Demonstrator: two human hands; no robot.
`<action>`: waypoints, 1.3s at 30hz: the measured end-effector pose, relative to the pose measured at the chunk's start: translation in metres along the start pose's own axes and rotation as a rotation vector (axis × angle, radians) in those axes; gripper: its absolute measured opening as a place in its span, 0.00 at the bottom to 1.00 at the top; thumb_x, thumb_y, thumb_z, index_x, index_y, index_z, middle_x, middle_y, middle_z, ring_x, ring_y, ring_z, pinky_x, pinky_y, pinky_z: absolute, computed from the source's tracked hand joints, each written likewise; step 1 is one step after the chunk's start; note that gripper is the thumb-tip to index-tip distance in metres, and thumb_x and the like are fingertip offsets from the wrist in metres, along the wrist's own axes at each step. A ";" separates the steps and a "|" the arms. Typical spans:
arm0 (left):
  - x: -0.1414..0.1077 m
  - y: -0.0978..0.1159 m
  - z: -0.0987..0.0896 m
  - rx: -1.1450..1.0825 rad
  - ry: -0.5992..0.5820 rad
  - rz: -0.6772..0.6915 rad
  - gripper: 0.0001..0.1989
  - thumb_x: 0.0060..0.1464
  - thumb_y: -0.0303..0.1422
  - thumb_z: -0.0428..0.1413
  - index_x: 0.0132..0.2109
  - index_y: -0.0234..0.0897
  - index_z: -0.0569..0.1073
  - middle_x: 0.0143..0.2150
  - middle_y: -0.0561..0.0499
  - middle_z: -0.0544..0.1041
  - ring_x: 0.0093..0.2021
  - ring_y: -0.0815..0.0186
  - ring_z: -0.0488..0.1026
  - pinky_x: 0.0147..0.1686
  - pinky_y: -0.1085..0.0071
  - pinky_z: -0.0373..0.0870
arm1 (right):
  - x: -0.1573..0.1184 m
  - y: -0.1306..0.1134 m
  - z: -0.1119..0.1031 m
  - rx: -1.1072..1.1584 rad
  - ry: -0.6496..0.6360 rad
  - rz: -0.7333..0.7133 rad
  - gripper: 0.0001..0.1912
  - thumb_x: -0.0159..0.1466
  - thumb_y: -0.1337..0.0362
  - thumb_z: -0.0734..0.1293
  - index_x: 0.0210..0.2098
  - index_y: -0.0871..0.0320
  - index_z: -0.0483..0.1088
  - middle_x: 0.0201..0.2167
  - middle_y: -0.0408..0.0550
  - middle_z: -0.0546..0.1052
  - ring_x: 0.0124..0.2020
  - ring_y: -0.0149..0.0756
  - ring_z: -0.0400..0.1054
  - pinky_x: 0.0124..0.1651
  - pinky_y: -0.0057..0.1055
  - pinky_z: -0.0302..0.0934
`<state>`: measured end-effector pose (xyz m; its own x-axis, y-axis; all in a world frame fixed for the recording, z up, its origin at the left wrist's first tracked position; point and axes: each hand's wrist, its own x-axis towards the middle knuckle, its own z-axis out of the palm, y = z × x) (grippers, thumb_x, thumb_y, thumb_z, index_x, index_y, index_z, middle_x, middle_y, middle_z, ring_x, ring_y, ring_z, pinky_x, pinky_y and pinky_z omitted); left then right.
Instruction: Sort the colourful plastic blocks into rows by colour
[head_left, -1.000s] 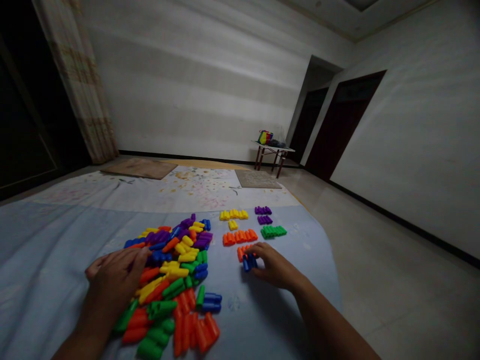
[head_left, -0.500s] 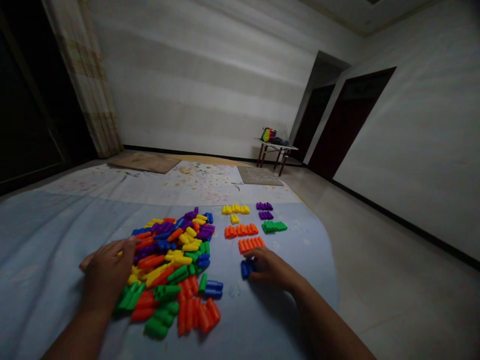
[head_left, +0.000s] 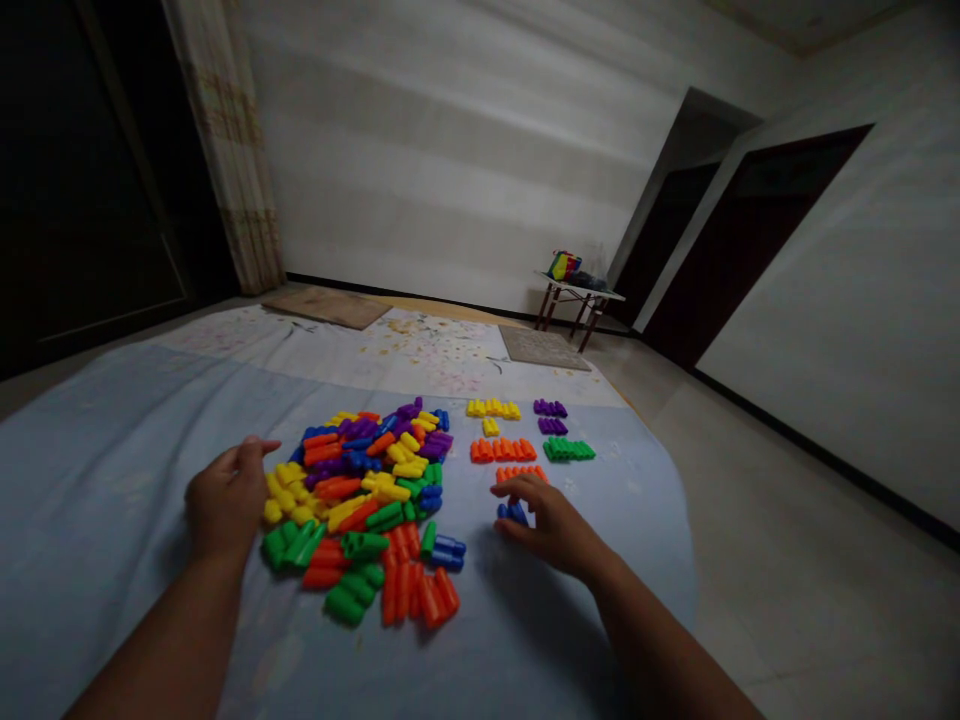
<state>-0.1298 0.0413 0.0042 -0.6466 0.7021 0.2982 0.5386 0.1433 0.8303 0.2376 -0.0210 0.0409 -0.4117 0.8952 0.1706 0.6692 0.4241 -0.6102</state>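
My left hand is at the left edge of a mixed heap of plastic bullet-shaped building pieces, beside some yellow pieces. Its index finger points out over the heap and I see nothing in it. Over on the right, my right hand hovers by a small blue block, thumb and fingers apart around it. The hand partly covers this block. Just beyond lies a row of orange pieces, and a second orange row sits farther back. Green and orange pieces form the near side of the heap.
Behind the orange rows are yellow pieces, purple pieces and a green row. All rest on a pale blue flowered cloth. Two flat boards lie at its far edge, and a small table stands by the wall.
My left hand has drawn back from the heap, uncovering yellow pieces. The right hand's fingers have spread from the blue block. The view has shifted, moving the scene rightward.
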 end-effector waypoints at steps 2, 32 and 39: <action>0.000 0.001 -0.001 -0.049 0.002 -0.070 0.22 0.51 0.41 0.43 0.40 0.34 0.75 0.34 0.48 0.77 0.29 0.66 0.70 0.26 0.73 0.63 | 0.004 -0.017 0.006 -0.022 -0.082 -0.048 0.18 0.56 0.64 0.66 0.47 0.55 0.67 0.42 0.48 0.70 0.38 0.32 0.66 0.43 0.30 0.60; 0.002 -0.011 0.010 -0.131 -0.073 -0.152 0.21 0.48 0.41 0.45 0.37 0.31 0.75 0.34 0.45 0.76 0.29 0.65 0.72 0.23 0.74 0.66 | 0.010 -0.032 0.040 -0.326 -0.237 -0.079 0.21 0.55 0.58 0.68 0.47 0.55 0.67 0.42 0.51 0.70 0.44 0.41 0.62 0.46 0.35 0.56; 0.006 -0.020 0.014 -0.084 -0.065 -0.093 0.22 0.48 0.42 0.44 0.38 0.32 0.75 0.34 0.45 0.77 0.29 0.66 0.72 0.24 0.74 0.67 | -0.015 -0.023 -0.004 -0.140 -0.230 -0.094 0.21 0.52 0.72 0.66 0.45 0.55 0.67 0.45 0.49 0.67 0.47 0.37 0.59 0.51 0.33 0.55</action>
<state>-0.1370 0.0517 -0.0173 -0.6539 0.7325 0.1891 0.4291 0.1533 0.8901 0.2310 -0.0441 0.0559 -0.5950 0.8031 0.0312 0.6938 0.5328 -0.4845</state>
